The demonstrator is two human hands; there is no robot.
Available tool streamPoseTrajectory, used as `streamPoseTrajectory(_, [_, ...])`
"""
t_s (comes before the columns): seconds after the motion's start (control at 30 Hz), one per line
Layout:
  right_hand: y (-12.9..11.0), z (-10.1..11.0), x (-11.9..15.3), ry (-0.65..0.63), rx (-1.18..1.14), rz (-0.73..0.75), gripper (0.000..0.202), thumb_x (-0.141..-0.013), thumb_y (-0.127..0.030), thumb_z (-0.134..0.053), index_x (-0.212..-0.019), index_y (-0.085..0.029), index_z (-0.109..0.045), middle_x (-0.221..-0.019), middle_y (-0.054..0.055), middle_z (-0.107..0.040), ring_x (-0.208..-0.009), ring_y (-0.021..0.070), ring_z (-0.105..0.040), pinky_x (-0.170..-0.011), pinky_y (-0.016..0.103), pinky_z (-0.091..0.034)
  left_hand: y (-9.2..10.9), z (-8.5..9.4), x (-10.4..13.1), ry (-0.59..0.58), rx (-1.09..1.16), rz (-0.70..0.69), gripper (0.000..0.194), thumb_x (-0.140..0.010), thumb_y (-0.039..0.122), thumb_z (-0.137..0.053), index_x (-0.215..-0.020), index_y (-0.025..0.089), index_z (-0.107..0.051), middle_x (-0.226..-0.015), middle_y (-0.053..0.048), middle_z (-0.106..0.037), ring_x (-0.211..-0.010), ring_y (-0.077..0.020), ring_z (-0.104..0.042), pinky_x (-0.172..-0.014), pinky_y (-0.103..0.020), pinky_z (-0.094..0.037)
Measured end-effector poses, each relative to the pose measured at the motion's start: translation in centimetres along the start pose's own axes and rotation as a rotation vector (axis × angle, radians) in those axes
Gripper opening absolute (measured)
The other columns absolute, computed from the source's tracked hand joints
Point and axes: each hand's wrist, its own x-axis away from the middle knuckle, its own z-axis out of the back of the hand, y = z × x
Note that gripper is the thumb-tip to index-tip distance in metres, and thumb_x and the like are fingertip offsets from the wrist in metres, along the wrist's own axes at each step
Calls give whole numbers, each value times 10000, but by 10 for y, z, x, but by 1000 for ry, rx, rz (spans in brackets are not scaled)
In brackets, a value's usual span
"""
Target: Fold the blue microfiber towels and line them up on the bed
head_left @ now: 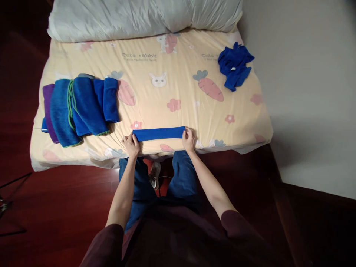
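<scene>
A blue cloth folded into a long narrow strip (159, 134) lies near the front edge of the bed. Its left end is pinched in my left hand (131, 144), and my right hand (188, 139) grips its right end. Both hands rest low on the bed sheet (155, 107), with fingers closed on the cloth. Several rolled or folded cloths (88, 107), blue, teal and purple, some with green edging, lie side by side to the left. A crumpled blue cloth (235, 65) sits at the back right of the bed.
A pale quilt (144, 16) lies across the back of the bed. The wall (311, 96) stands on the right. Thin dark metal legs (12, 207) are on the red floor (69, 207) at the left. My legs touch or nearly touch the bed's front edge.
</scene>
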Motion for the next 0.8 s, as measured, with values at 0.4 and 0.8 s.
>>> streamPoseTrajectory(0.4, [-27,16,-19,-68,81,27,262,-987,-225,-558,-1195,-156,-703,-1205,178,-738,-1163,258,-696,-1063,435,-583,18,16,-15,-57,-27,65,447,-1026,469,-531,-1322,188,-715,-1234,-224,-693,-1261,-396,-581,-1159,-642,-382])
streamPoseTrajectory(0.8, [-112,-1,5,-663,443,365,623,-1121,-383,-361,-1701,-156,-392,-1792,124,-309,-1685,244,-256,-1386,499,-151,64,10,-19,-684,-397,-441,763,-1062,517,-416,-1712,123,-351,-1771,-144,-334,-1670,-323,-273,-1373,-497,-187])
